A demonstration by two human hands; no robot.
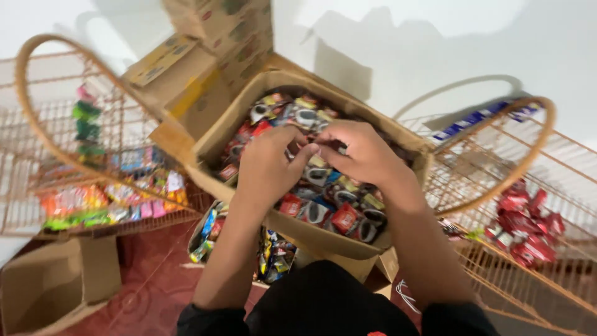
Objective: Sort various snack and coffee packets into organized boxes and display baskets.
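Box (249, 118): both hands' fingers (314, 146) pinching (together).

We see both hands inside an open cardboard box (249, 106) filled with small wrapped sweets (323, 205). The left hand (267, 168) and right hand (364, 152) meet at the fingertips, pinching among the sweets. Wire baskets with curved handles stand on either side: the left basket (37, 205) holds mixed colourful packets (106, 202), the right basket (535, 118) red packets (525, 230).

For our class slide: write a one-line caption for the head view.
Both hands, left hand and right hand, meet over a cardboard box of small wrapped sachets, wire baskets alongside.
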